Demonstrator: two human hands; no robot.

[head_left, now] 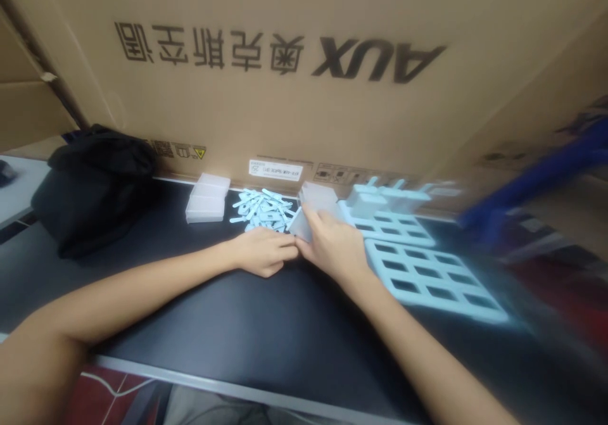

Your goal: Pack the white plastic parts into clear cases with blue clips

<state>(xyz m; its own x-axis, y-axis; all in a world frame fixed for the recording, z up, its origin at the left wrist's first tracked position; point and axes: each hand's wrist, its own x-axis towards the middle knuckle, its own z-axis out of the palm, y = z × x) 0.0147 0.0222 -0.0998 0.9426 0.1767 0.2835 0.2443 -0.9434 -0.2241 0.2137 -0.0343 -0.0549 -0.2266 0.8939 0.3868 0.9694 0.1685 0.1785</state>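
My right hand [335, 242] is closed around a small translucent plastic box [297, 223], tilted in its grip. My left hand [267, 251] meets it at the fingertips, its fingers curled together; whatever they pinch is hidden. Just behind my left hand lies a loose pile of light-blue plastic sticks [263, 207]. More translucent boxes [317, 192] stand right behind my right hand. To its right are two light-blue frames with rectangular openings; the nearer frame [430, 272] lies flat, and the farther frame [390, 237] has boxes with light-blue handles [368, 198] on it.
Several translucent boxes [208, 198] sit left of the pile. A black bag [95, 187] rests at the left of the black tabletop [266, 342]. A large cardboard carton [285, 108] walls off the back. A blue bar [532, 175] slants at the right.
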